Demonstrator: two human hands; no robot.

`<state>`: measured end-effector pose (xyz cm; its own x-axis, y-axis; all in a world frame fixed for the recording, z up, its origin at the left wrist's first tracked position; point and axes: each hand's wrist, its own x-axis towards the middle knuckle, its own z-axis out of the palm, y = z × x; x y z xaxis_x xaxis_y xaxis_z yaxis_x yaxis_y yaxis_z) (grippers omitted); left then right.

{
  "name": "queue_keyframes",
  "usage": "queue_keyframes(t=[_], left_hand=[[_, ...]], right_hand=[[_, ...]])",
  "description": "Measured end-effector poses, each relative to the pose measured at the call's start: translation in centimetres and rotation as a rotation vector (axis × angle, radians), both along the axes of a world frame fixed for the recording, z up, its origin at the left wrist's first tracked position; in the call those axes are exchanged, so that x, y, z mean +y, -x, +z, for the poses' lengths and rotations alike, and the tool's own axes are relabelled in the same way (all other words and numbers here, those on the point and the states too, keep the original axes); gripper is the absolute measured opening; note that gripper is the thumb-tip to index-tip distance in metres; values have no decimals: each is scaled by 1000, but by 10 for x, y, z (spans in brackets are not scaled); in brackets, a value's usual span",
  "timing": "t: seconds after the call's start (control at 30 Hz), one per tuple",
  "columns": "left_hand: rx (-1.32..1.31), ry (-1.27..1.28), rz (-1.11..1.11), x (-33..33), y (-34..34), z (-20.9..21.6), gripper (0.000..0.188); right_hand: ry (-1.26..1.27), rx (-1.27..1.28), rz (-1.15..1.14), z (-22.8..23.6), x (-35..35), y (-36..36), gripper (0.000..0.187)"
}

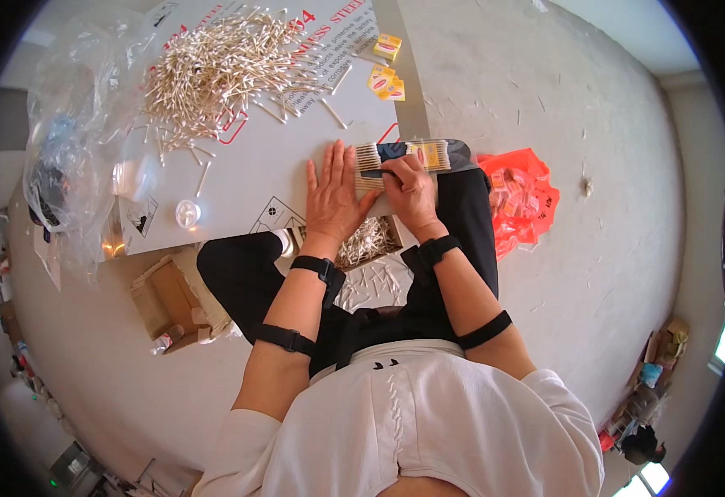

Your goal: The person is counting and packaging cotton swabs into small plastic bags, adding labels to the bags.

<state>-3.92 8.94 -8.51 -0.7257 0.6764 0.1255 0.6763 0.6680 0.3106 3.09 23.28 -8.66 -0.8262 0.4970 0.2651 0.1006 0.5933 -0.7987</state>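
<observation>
My left hand point(330, 199) lies flat on the table with its fingers stretched out, beside a row of cotton swabs. The fingers of my right hand point(412, 192) are curled in at the near side of that row; a thin dark object point(371, 174) shows at their tips, its kind unclear. A clear flat pack of cotton swabs point(366, 156) with a yellow label point(430, 155) and a dark patch lies just beyond both hands, near the table's right edge. Past my left hand, a big heap of loose cotton swabs point(226, 70) covers the far part of the table.
Small yellow boxes point(387, 46) stand at the far right. A round clear tub point(187, 214) is near the left front edge, by crumpled plastic film point(72, 166). Below are an open carton of swabs point(368, 243), an empty-looking cardboard box point(168, 306) and a red bag point(526, 199).
</observation>
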Motion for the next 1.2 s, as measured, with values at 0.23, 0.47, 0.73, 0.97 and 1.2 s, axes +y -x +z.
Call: queue_keyframes(t=[0.23, 0.47, 0.73, 0.97, 1.2], left_hand=[[6, 3, -2, -1, 1, -1, 86], [15, 0, 3, -2, 1, -3, 87], [1, -13, -3, 0, 0, -1, 86], [-8, -27, -11, -2, 0, 2, 85], [15, 9, -4, -2, 0, -2, 72]], right_hand=[[-106, -48, -4, 3, 1, 7, 12], [-122, -92, -23, 5, -2, 6, 13], [-96, -28, -36, 0, 2, 4, 11], [-77, -87, 17, 6, 0, -12, 7], [-76, -96, 12, 6, -5, -17, 6]])
